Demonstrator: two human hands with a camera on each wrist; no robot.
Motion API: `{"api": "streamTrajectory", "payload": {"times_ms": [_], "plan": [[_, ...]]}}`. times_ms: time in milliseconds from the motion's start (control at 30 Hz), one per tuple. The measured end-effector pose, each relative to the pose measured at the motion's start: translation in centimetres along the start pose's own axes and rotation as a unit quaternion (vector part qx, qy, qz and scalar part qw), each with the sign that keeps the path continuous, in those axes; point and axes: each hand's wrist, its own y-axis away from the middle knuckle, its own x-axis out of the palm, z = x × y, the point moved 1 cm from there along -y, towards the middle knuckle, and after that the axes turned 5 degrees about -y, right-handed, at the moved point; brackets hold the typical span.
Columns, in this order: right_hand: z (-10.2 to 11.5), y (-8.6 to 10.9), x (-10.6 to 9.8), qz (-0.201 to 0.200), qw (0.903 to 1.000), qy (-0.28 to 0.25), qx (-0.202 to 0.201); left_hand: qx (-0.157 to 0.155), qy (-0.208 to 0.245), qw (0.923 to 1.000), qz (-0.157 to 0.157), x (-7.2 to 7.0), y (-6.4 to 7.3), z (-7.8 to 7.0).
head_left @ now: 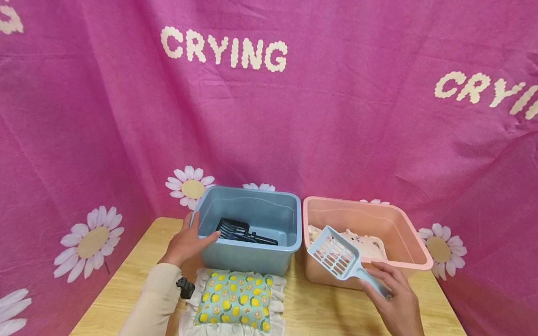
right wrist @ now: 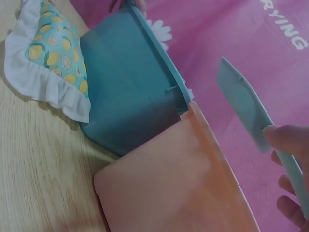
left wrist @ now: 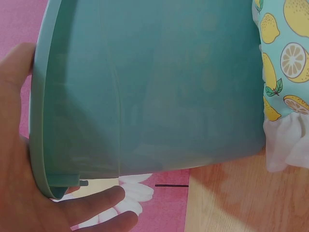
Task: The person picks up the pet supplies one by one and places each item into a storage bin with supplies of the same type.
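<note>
My right hand [head_left: 395, 294] grips the handle of a light blue slotted litter scoop [head_left: 336, 254], holding it over the front rim of the pink bin [head_left: 409, 266]. In the right wrist view the scoop [right wrist: 244, 104] appears edge-on, with the thumb along its handle. My left hand [head_left: 187, 240] rests at the front left corner of the blue bin [head_left: 248, 257]. Its thumb lies over the rim, while the other fingers stretch along the outer side [left wrist: 96, 205]. Inside the blue bin lie black scoops [head_left: 235, 228], partly overlapping.
A lemon-print pillow [head_left: 235, 298] with white ruffles lies before the blue bin on the wooden table [head_left: 319, 308]. Another pale ruffled pillow [head_left: 365, 245] sits inside the pink bin. Pink cloth [head_left: 336, 130] with daisies and lettering hangs behind and at both sides.
</note>
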Motion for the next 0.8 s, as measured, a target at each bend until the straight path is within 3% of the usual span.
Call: {"api": "streamTrajectory", "payload": {"times_ms": [400,800], "plan": [[0.4,-0.8,2.1,0.014,0.9994,-0.027,0.018,0.001,0.002,1.0,-0.001,0.3,0.0,0.3],[1.1,-1.7,4.3,0.022,0.9987,-0.042,-0.015,0.0,-0.001,1.0,-0.003,0.3,-0.1,0.1]]}}
